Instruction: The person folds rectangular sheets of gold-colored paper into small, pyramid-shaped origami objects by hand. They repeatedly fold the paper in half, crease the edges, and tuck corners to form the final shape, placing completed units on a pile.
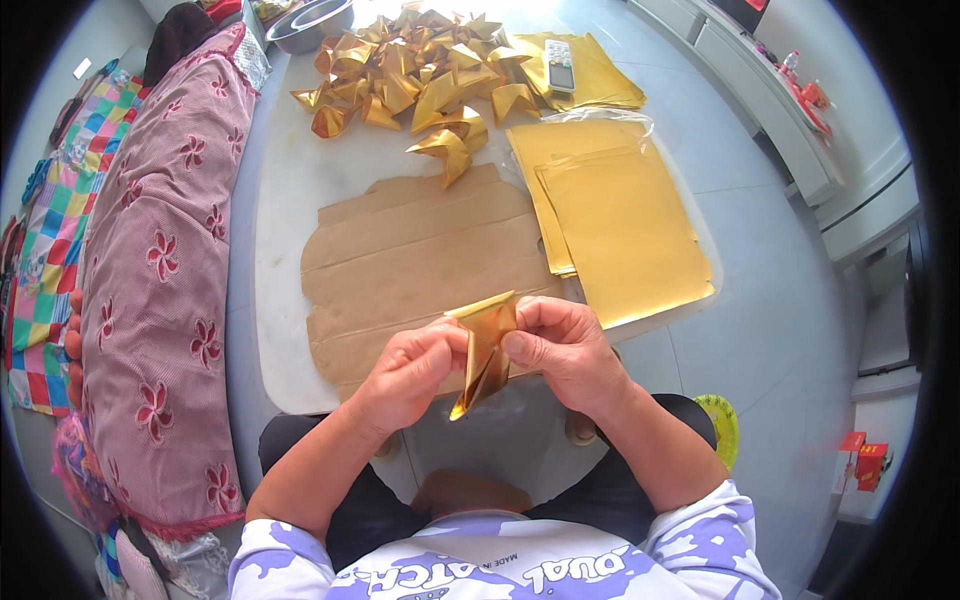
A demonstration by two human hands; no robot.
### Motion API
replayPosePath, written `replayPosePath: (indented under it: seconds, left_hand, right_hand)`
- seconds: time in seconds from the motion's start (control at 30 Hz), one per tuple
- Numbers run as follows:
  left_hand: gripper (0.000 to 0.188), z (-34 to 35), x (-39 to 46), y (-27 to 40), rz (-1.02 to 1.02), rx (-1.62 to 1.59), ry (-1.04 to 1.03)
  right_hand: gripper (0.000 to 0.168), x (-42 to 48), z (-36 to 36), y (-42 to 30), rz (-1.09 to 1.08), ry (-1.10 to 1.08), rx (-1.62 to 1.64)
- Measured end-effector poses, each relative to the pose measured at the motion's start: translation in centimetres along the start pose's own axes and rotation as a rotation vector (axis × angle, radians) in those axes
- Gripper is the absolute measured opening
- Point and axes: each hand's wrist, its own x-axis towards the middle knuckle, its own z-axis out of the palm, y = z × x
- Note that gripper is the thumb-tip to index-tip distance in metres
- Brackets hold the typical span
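Note:
A partly folded piece of gold foil paper point(487, 341) is held up between my two hands, above the near edge of a flattened cardboard sheet point(420, 247). My left hand point(416, 367) has its fingertips at the paper's left side, some of them hidden behind or inside the fold. On the right side, my right hand point(566, 345) pinches the paper between thumb and fingers. Flat gold paper sheets point(622, 232) lie stacked beyond my right hand. Many folded gold paper pieces point(420, 75) are heaped at the table's far end.
The pale table point(281, 300) has rounded corners. A white remote control point(559, 66) rests on more gold sheets point(604, 71). At the far left stands a metal basin point(311, 26). A pink flowered cover point(169, 262) drapes the seat on the left. White cabinets point(765, 105) line the right.

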Motion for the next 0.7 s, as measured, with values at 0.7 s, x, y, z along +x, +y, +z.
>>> replayPosePath:
  seconds: [0.7]
  left_hand:
    - [0.021,-1.9,0.4,-0.7,-0.236,-0.214,-0.163]
  right_hand:
    - [0.005,-0.5,0.9,1.0,0.038,-0.154,0.011]
